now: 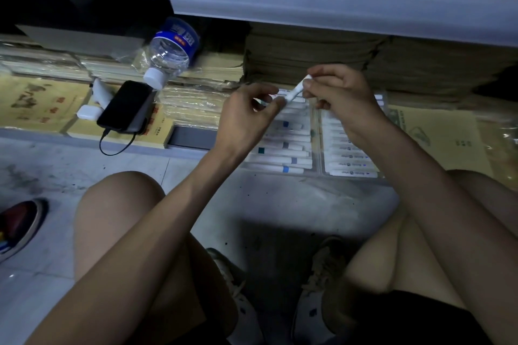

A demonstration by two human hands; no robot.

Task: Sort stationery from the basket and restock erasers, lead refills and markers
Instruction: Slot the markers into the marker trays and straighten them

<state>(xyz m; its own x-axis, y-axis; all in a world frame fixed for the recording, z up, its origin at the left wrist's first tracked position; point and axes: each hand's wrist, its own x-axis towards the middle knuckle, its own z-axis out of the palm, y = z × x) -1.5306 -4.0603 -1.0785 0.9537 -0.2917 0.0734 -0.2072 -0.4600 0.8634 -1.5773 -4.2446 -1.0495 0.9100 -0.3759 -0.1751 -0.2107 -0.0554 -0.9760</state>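
I hold one white marker (296, 90) between both hands, tilted up to the right, above a clear tray. My left hand (246, 117) pinches its lower end with thumb and fingertips. My right hand (340, 98) pinches its upper capped end. Below them the left tray (281, 148) holds several white markers with small coloured bands, lying in rows. The right tray (350, 159) holds several white markers with printed labels. Both trays sit on the bottom shelf at floor level.
A black phone (124, 106) with a cable, a white charger (89, 112) and a tipped water bottle (168, 53) lie on paper stacks at the left. Brown paper piles (308, 56) fill the shelf behind. A basket edge (16, 227) shows at far left. My knees flank the floor.
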